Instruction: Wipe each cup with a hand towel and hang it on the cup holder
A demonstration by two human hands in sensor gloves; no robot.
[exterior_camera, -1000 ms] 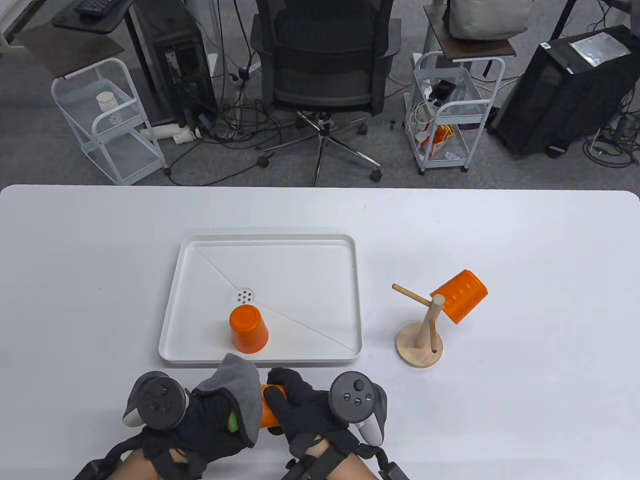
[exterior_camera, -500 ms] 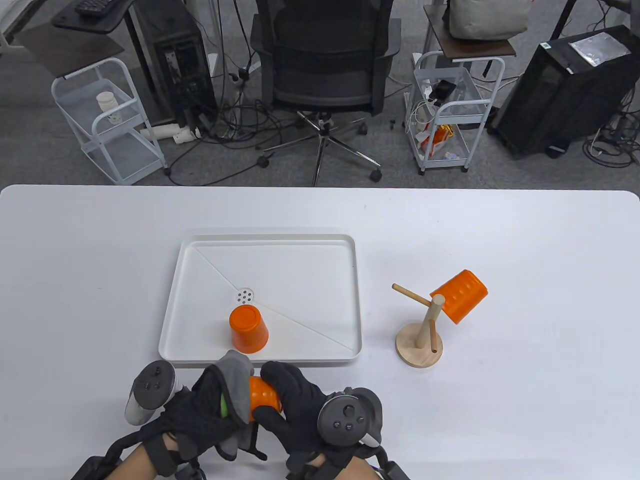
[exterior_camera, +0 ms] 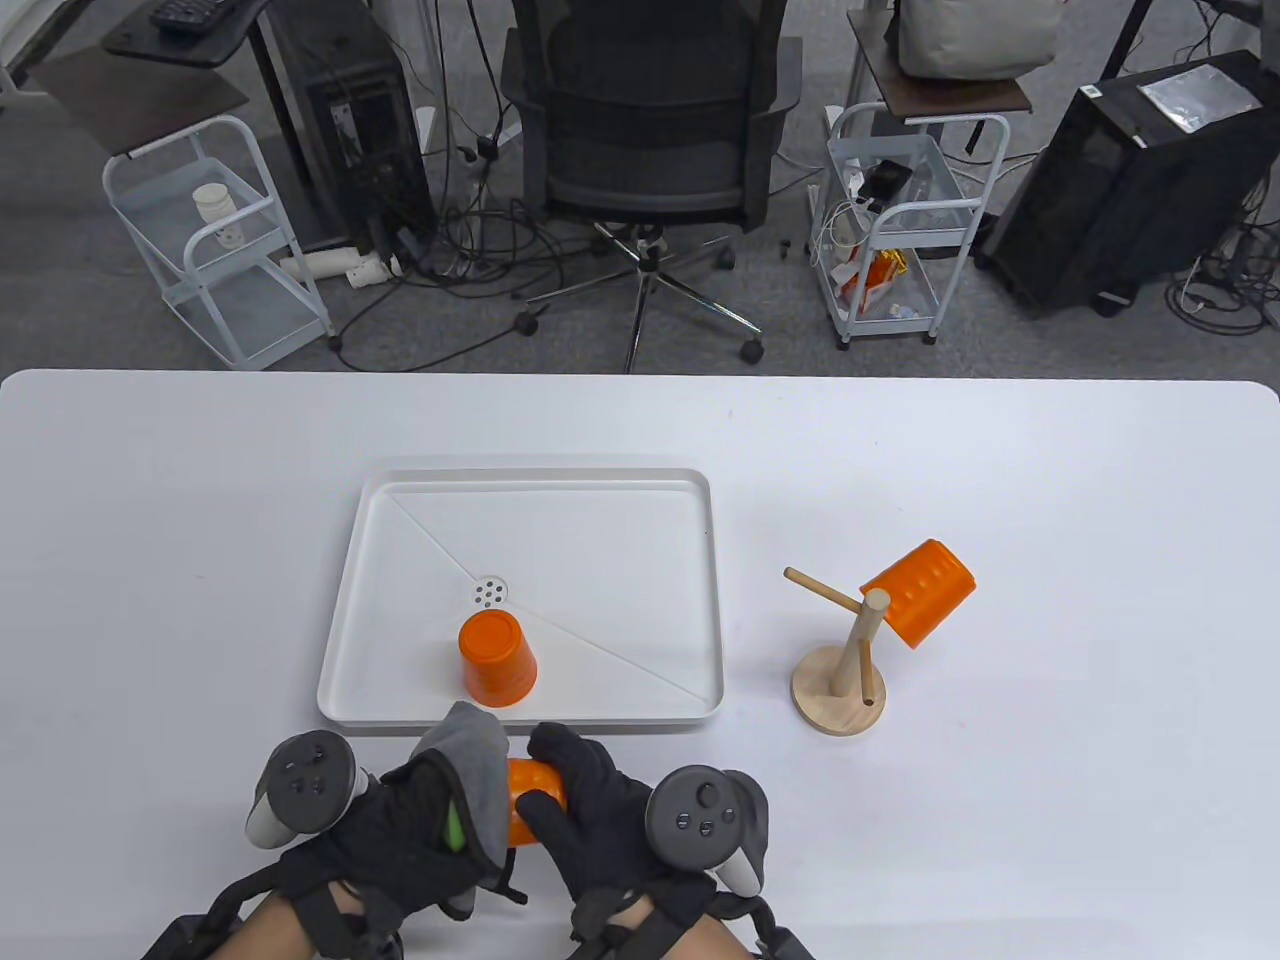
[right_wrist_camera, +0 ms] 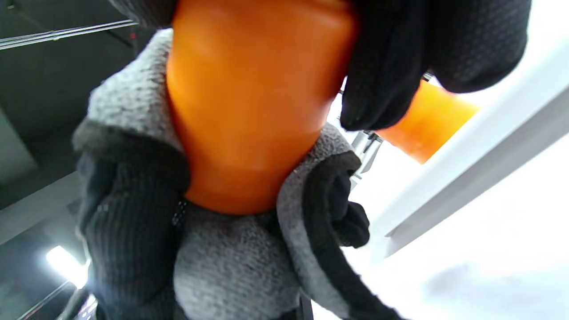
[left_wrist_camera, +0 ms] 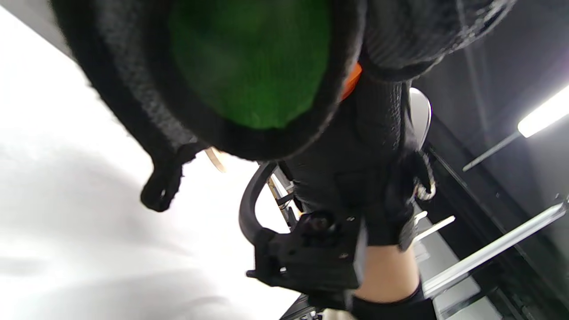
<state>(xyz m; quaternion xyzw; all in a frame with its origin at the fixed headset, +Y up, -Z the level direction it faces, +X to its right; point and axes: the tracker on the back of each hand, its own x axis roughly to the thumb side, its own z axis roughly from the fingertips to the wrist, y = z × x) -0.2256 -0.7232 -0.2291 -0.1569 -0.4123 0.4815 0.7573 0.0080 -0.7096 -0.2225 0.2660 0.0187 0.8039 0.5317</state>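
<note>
Fingers of the right hand (exterior_camera: 590, 815) curl round an orange cup (exterior_camera: 532, 800) lying sideways just above the table's (exterior_camera: 1050, 480) near edge, while the left hand (exterior_camera: 420, 835) clasps its other end through a grey hand towel (exterior_camera: 475, 760). Between both palms, the cup is mostly covered.

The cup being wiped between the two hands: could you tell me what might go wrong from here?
1. The right hand grips the held cup while the left hand wraps the towel over one end; a loose grip could let it slip.
2. The cup holder already carries a hung cup on one side; hanging another carelessly might tip it.
</note>
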